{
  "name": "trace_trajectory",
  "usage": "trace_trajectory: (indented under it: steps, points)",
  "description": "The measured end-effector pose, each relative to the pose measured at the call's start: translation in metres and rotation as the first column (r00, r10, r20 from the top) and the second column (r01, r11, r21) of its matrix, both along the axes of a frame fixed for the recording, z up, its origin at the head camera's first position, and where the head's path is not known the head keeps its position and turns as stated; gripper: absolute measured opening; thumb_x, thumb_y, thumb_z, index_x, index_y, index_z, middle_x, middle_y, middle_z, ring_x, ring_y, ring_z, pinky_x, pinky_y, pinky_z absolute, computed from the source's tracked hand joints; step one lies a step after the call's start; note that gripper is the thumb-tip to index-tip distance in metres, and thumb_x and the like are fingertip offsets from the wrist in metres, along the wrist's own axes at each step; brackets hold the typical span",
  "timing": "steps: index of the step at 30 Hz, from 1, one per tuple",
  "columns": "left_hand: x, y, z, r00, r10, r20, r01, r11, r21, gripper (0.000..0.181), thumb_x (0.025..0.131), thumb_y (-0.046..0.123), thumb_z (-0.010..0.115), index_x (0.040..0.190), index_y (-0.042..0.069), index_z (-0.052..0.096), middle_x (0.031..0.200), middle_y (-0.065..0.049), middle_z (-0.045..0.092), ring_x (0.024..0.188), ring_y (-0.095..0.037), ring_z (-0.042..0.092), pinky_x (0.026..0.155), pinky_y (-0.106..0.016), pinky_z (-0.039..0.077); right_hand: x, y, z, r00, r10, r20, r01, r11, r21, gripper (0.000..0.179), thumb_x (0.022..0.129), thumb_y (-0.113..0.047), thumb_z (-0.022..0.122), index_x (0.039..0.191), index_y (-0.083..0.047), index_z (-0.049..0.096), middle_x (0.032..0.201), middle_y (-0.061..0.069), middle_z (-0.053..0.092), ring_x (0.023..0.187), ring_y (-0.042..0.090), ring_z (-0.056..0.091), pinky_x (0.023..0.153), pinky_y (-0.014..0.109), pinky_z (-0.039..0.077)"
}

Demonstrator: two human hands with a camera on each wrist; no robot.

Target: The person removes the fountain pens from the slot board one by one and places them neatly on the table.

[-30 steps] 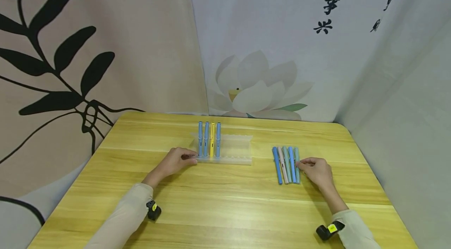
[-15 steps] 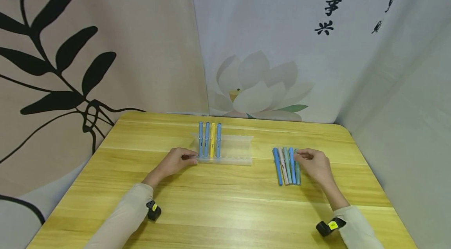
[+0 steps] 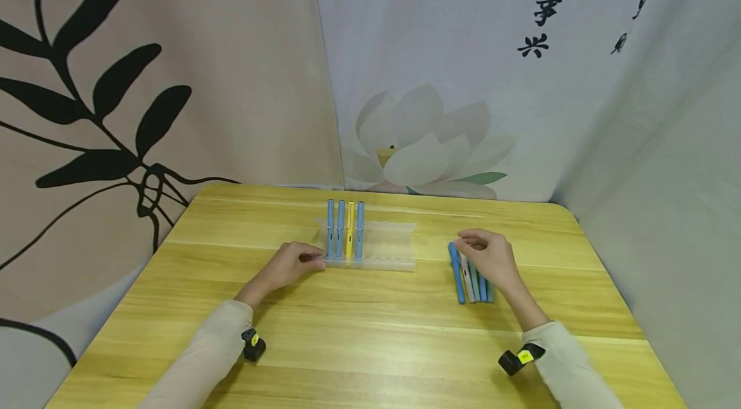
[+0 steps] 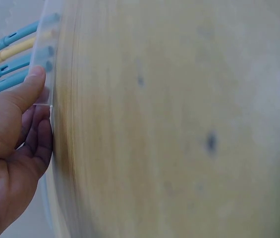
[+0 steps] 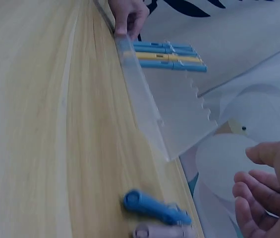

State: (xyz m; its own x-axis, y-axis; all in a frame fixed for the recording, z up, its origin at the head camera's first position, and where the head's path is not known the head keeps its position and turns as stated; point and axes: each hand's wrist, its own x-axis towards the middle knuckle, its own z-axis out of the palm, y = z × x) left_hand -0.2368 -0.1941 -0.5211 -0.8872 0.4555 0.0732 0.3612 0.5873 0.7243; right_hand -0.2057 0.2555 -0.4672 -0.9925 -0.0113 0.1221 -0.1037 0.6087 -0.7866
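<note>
A clear pen rack (image 3: pixel 389 247) holds three blue pens (image 3: pixel 340 229) and one yellow pen (image 3: pixel 350 232), all upright in its left part. My left hand (image 3: pixel 294 262) pinches the rack's left end; the left wrist view has the thumb (image 4: pixel 34 79) over its clear edge. To the right, several pens lie side by side: a blue pen (image 3: pixel 457 277), a pinkish pen (image 3: pixel 466 283), then green and blue ones. Over their upper ends hovers my right hand (image 3: pixel 489 258), partly covering them. In the right wrist view its loosely bent fingers (image 5: pixel 258 196) hold nothing.
The rack and the pens stand on a wooden table (image 3: pixel 370 345). Behind it hang a curtain with a black leaf print (image 3: pixel 95 168) and a pale one with a lotus print (image 3: pixel 428 145). A black camera (image 3: pixel 515 361) is strapped to the right wrist.
My right hand has moved from the rightmost green pen leftward and away from me, over the row towards the blue and pinkish pens. The left hand keeps its hold on the rack.
</note>
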Motion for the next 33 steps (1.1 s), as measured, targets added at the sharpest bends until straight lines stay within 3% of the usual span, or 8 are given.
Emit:
trace_trajectory:
  steps: [14, 33]
  points:
    - [0.0, -0.001, 0.001, 1.0, -0.023, -0.008, 0.023, 1.0, -0.015, 0.035, 0.097, 0.029, 0.071, 0.124, 0.006, 0.074, 0.115, -0.007, 0.075, 0.097, -0.015, 0.068, 0.083, -0.033, 0.057, -0.009, -0.052, 0.0, 0.995, 0.096, -0.035, -0.099, 0.991, -0.085, 0.035, 0.095, -0.036, 0.075, 0.119, -0.011, 0.075, 0.108, 0.006, 0.076, 0.098, 0.026, 0.069, 0.082, 0.041, 0.058]
    - [-0.001, -0.001, 0.001, 1.0, -0.021, 0.005, 0.021, 1.0, -0.004, 0.035, 0.097, 0.028, 0.071, 0.123, 0.005, 0.074, 0.114, -0.008, 0.075, 0.093, -0.013, 0.066, 0.078, -0.028, 0.055, -0.021, -0.12, -0.017, 0.979, 0.201, -0.033, -0.204, 0.964, -0.17, 0.025, 0.095, -0.03, 0.076, 0.115, -0.016, 0.078, 0.104, -0.002, 0.077, 0.094, 0.018, 0.07, 0.082, 0.038, 0.058]
